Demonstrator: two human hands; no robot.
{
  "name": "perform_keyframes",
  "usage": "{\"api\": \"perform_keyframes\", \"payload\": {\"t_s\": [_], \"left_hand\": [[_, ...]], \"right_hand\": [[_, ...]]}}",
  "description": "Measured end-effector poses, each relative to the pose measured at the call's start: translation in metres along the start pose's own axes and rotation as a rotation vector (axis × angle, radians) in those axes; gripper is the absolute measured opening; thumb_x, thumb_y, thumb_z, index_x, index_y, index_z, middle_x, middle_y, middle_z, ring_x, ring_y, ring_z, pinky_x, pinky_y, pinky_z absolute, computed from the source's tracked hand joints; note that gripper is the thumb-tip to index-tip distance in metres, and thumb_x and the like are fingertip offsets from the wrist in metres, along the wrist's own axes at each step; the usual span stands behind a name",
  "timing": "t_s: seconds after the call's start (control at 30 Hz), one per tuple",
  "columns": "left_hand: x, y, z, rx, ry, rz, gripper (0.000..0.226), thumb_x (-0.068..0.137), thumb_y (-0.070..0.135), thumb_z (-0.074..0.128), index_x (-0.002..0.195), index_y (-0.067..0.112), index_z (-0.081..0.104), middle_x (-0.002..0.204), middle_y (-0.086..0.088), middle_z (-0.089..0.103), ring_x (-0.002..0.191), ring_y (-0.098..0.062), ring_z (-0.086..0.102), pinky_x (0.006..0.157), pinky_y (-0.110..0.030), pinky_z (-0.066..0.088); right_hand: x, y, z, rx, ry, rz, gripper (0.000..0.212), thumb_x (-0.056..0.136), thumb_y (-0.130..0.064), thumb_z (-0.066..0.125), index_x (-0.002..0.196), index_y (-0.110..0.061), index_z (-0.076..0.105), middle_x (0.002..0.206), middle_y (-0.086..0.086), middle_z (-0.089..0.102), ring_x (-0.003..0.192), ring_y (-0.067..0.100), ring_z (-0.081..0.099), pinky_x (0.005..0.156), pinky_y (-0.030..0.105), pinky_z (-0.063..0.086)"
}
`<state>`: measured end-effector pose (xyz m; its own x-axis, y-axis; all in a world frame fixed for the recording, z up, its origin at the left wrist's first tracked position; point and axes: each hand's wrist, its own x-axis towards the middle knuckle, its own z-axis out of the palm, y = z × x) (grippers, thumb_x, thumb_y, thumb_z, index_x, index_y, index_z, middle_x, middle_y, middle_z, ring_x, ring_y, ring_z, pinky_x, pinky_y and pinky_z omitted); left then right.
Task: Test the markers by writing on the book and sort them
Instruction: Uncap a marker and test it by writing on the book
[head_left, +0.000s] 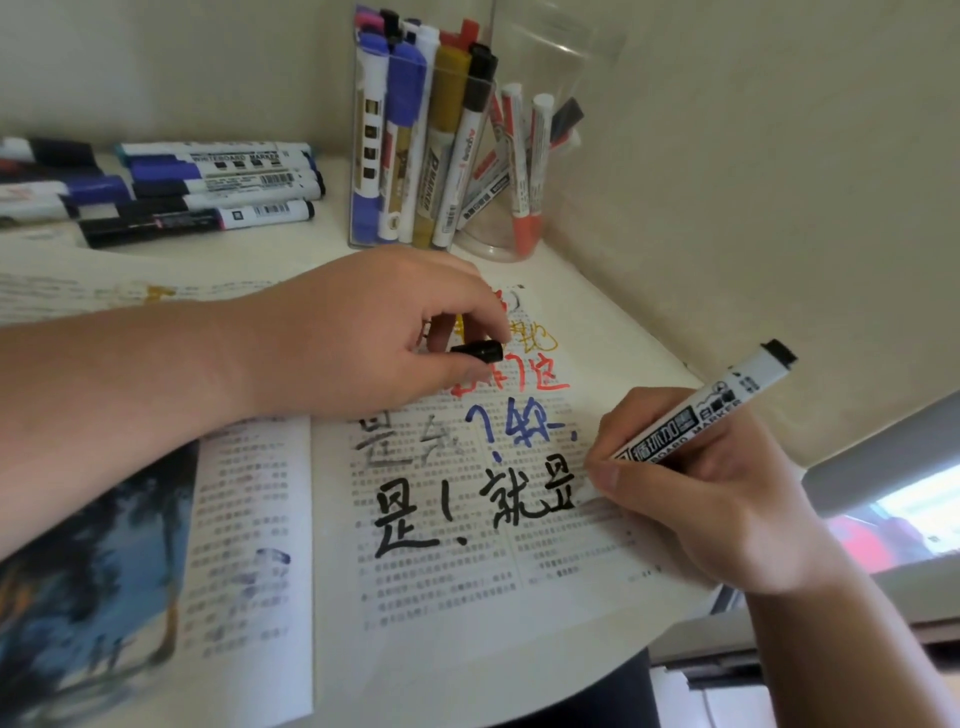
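Though tilted — marker between right fingers

A white surface with a curved front edge is set into a corner formed by plain cream walls. At lower right a grey ledge is seen, and a bright, blurred patch of white and red below it.

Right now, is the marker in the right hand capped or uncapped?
Uncapped: the left hand pinches a black cap while the right hand writes with the marker.
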<state>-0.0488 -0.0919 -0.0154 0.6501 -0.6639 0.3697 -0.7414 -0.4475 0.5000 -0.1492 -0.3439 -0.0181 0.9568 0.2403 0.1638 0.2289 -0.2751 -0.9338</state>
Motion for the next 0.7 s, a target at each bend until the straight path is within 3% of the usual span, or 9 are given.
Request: {"api": "perform_keyframes", "payload": {"t_s": [0.07, 0.17, 0.3, 0.4, 0.53, 0.63, 0.7], "left_hand": [[0.000, 0.000, 0.000, -0.006, 0.007, -0.024, 0.028, 0.086, 0.042, 0.071, 0.113, 0.035, 0.069, 0.095, 0.020, 0.064, 0.090, -0.006, 0.060, 0.078, -0.024, 0.048], [-0.001, 0.002, 0.001, -0.117, 0.046, -0.091, 0.034, 0.083, 0.032, 0.079, 0.113, 0.038, 0.065, 0.095, 0.021, 0.067, 0.089, -0.005, 0.064, 0.079, -0.022, 0.051], [0.000, 0.002, -0.001, -0.252, 0.080, -0.195, 0.033, 0.077, 0.024, 0.084, 0.105, 0.033, 0.069, 0.093, 0.023, 0.070, 0.085, -0.002, 0.069, 0.081, -0.021, 0.055], [0.003, -0.003, -0.004, -0.297, 0.134, -0.270, 0.024, 0.076, 0.022, 0.086, 0.095, 0.028, 0.072, 0.085, 0.014, 0.074, 0.080, 0.000, 0.070, 0.078, -0.019, 0.056], [0.004, -0.013, -0.016, 0.020, 0.127, -0.267, 0.015, 0.079, 0.037, 0.082, 0.092, 0.034, 0.074, 0.086, 0.019, 0.067, 0.086, 0.008, 0.056, 0.070, -0.006, 0.038], [0.003, -0.022, -0.026, 0.081, 0.040, -0.345, 0.014, 0.079, 0.041, 0.081, 0.090, 0.034, 0.076, 0.084, 0.019, 0.066, 0.077, 0.012, 0.053, 0.064, -0.005, 0.037], [0.002, -0.027, -0.029, 0.055, 0.005, -0.382, 0.013, 0.081, 0.041, 0.080, 0.091, 0.033, 0.077, 0.080, 0.019, 0.068, 0.069, 0.013, 0.055, 0.059, -0.005, 0.037]], "right_hand": [[0.001, 0.004, -0.001, -0.002, 0.038, 0.002, 0.007, 0.071, 0.002, 0.064, 0.066, -0.001, 0.060, 0.054, 0.014, 0.051, 0.049, 0.024, 0.045, 0.050, 0.030, 0.034], [0.004, 0.007, 0.000, -0.028, 0.122, 0.019, 0.007, 0.066, 0.003, 0.058, 0.061, 0.001, 0.053, 0.051, 0.015, 0.039, 0.049, 0.017, 0.037, 0.050, 0.027, 0.028], [0.024, -0.005, -0.002, 0.114, 0.294, -0.056, 0.009, 0.062, -0.012, 0.069, 0.061, -0.008, 0.062, 0.047, 0.003, 0.040, 0.045, 0.014, 0.032, 0.045, 0.020, 0.027], [0.064, -0.028, -0.004, 0.202, 0.138, -0.183, 0.005, 0.072, -0.015, 0.073, 0.075, -0.015, 0.069, 0.053, 0.000, 0.048, 0.046, 0.015, 0.031, 0.045, 0.021, 0.025], [0.128, -0.056, 0.000, 0.200, -0.121, -0.179, 0.017, 0.073, 0.006, 0.072, 0.081, -0.009, 0.072, 0.062, 0.008, 0.056, 0.048, 0.015, 0.040, 0.045, 0.021, 0.032], [0.158, -0.055, 0.009, 0.077, -0.225, -0.129, 0.008, 0.079, -0.003, 0.069, 0.078, -0.009, 0.075, 0.059, 0.014, 0.047, 0.048, 0.021, 0.035, 0.045, 0.023, 0.029], [0.163, -0.044, 0.018, 0.013, -0.242, -0.166, 0.010, 0.083, -0.008, 0.071, 0.076, -0.016, 0.074, 0.058, 0.005, 0.053, 0.046, 0.021, 0.039, 0.044, 0.025, 0.030]]}}
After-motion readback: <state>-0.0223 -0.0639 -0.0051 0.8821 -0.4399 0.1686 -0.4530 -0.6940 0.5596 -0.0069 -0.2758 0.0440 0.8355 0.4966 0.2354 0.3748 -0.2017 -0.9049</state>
